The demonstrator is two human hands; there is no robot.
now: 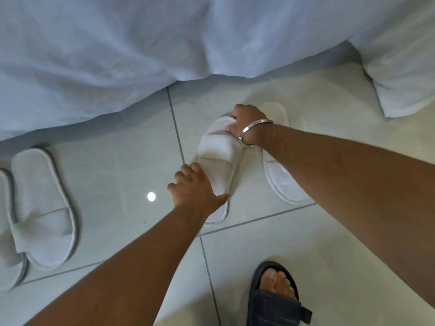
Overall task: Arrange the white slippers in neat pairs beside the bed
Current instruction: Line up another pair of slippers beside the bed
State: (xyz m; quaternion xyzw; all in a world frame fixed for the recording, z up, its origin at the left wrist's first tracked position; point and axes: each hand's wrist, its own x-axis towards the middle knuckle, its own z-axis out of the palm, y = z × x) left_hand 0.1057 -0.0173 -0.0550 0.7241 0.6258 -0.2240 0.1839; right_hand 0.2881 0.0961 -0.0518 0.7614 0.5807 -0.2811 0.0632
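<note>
A white slipper [217, 156] lies on the tiled floor just below the bed's hanging sheet [117, 55]. My left hand [196, 189] grips its near end, and my right hand [247, 120], with a metal bangle on the wrist, holds its far end. A second white slipper [280, 180] lies right beside it, partly hidden under my right forearm. At the left edge, two more white slippers with grey trim rest side by side: one [44, 208] fully in view, the other [9, 231] cut off by the frame.
The white bed sheet drapes down to the floor across the top. My foot in a dark sandal [275, 295] stands at the bottom right. Pale floor tiles [131, 165] with grey grout lines lie between the two pairs.
</note>
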